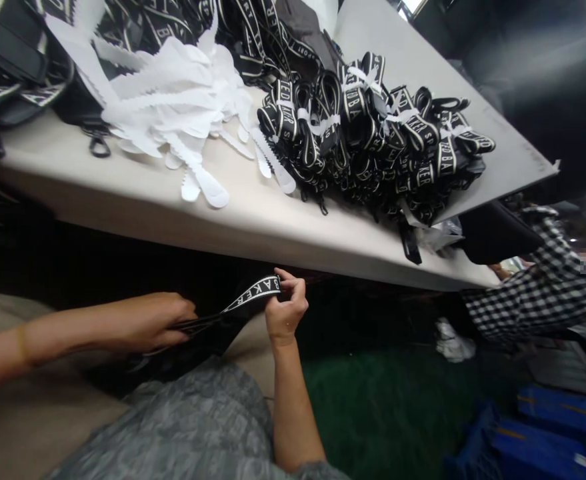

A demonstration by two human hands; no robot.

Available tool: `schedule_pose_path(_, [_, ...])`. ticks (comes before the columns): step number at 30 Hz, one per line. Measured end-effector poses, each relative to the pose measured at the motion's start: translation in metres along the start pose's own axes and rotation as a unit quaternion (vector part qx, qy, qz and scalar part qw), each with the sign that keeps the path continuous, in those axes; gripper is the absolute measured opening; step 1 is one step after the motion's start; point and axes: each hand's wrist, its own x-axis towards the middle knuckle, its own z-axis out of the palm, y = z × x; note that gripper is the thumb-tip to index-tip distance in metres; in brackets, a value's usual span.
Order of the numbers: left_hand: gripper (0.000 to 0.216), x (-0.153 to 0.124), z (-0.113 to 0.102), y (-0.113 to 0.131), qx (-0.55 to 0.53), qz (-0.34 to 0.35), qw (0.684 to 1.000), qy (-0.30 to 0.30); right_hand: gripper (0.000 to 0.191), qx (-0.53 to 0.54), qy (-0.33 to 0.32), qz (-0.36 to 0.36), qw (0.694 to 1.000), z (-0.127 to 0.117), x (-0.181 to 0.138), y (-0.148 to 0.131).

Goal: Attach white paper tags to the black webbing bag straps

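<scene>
Below the table edge, my right hand (285, 308) pinches the folded end of a black strap with white letters (253, 301). My left hand (153, 321) grips the same strap further along, over my lap. The strap runs taut between both hands. A black piece hangs under it near my left hand.
A pale table (137, 200) carries a heap of bundled black lettered straps (373, 140) tied with white bands, and a pile of white serrated paper strips (173, 100). Black bags (7, 60) sit at far left. A person's checked sleeve (537, 293) reaches in at right. Blue crates (547, 427) stand on the floor.
</scene>
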Motion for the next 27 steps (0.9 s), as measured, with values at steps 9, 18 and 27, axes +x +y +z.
schedule_pose_path(9, [0.022, 0.01, -0.02, 0.021, -0.06, -0.064, 0.96, 0.267, 0.034, 0.282, -0.117, 0.13, 0.943, 0.012, -0.017, -0.006])
schedule_pose_path(18, [0.023, 0.005, -0.05, 0.05, -0.464, -0.111, 0.817, 0.323, 0.043, 0.396, -0.368, 0.273, 0.796, 0.039, -0.035, 0.0])
schedule_pose_path(27, [0.024, -0.001, -0.065, 0.038, -0.247, -0.038, 0.941, 0.228, 0.03, 0.314, -0.325, 0.223, 0.864, 0.046, -0.026, 0.013])
